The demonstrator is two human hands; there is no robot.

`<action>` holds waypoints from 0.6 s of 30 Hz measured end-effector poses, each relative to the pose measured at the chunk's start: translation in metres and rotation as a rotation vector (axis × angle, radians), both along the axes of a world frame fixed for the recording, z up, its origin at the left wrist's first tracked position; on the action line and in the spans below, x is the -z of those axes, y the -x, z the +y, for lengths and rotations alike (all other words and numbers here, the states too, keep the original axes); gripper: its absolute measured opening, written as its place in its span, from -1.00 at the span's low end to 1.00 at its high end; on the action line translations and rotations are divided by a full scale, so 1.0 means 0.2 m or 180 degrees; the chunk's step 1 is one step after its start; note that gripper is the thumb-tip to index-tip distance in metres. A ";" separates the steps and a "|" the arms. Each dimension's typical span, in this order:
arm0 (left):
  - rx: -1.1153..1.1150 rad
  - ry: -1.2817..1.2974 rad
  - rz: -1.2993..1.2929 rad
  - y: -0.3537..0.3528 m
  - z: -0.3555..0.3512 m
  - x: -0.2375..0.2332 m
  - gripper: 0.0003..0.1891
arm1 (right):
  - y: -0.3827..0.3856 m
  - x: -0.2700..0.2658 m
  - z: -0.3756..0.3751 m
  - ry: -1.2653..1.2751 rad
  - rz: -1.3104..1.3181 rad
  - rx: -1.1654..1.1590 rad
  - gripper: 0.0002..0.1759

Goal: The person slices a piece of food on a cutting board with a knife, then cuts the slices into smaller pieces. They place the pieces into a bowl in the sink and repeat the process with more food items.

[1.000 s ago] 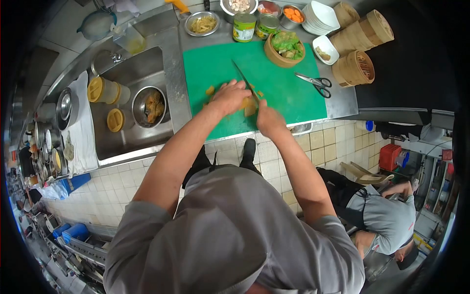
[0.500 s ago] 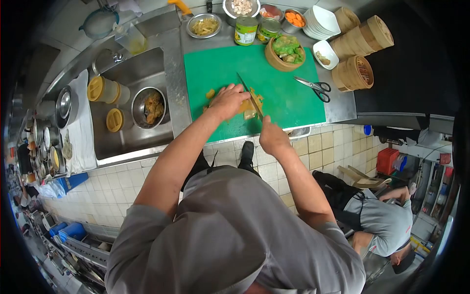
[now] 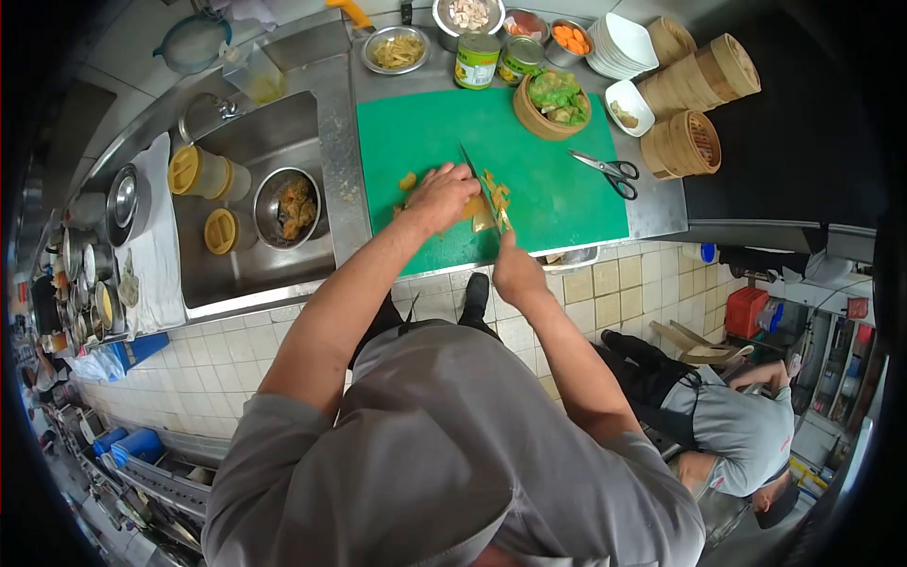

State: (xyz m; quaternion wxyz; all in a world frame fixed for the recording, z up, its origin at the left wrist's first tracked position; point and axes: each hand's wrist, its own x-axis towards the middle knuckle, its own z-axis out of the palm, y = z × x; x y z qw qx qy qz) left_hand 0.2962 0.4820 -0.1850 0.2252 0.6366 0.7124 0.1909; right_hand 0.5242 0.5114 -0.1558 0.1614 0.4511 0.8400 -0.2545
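Observation:
My right hand is closed round the handle of a kitchen knife, at the front edge of the green cutting board. The blade points away from me across the board. Left of it, my left hand presses down with curled fingers on a yellow-orange food piece, whose kind I cannot make out. Its fingertips are close beside the blade. Cut yellow-orange strips lie along the blade's right side. Another small piece rests left of my left hand.
On the board are scissors and a bamboo steamer with lettuce. Behind stand cans and metal bowls of ingredients. A sink is on the left, stacked steamers on the right. A co-worker is at lower right.
My right hand has drawn slightly left and toward me with the knife. My left hand stays nearly in place on the food.

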 end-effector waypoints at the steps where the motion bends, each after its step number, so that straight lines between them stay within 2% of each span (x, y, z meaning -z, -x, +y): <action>1: 0.0014 0.0004 -0.0008 -0.01 0.00 0.01 -0.72 | 0.04 0.04 0.01 -0.0028 0.0141 0.0023 -0.67; 3: -0.0025 -0.0061 0.0048 0.00 0.01 0.04 -0.74 | 0.14 0.07 0.09 -0.0057 0.0286 -0.0034 -0.65; 6: -0.0019 -0.0047 0.0103 0.00 0.00 0.04 -0.75 | 0.23 -0.14 0.15 0.0149 0.0083 -0.0070 -0.67; 9: -0.0042 -0.0074 0.0068 0.00 0.00 0.04 -0.78 | 0.10 -0.17 0.07 0.0086 0.0031 -0.0130 -0.64; 12: -0.0061 -0.0145 0.0015 0.00 -0.01 0.04 -0.81 | 0.07 -0.14 -0.01 0.0280 -0.0200 0.0046 -0.68; 14: -0.0036 -0.0120 -0.0009 0.00 0.00 0.04 -0.80 | 0.12 -0.02 0.04 0.0225 -0.0131 0.0042 -0.66; 18: -0.0090 -0.0212 0.0035 0.00 -0.01 0.06 -0.77 | 0.26 -0.10 0.16 0.0186 0.0119 -0.0007 -0.66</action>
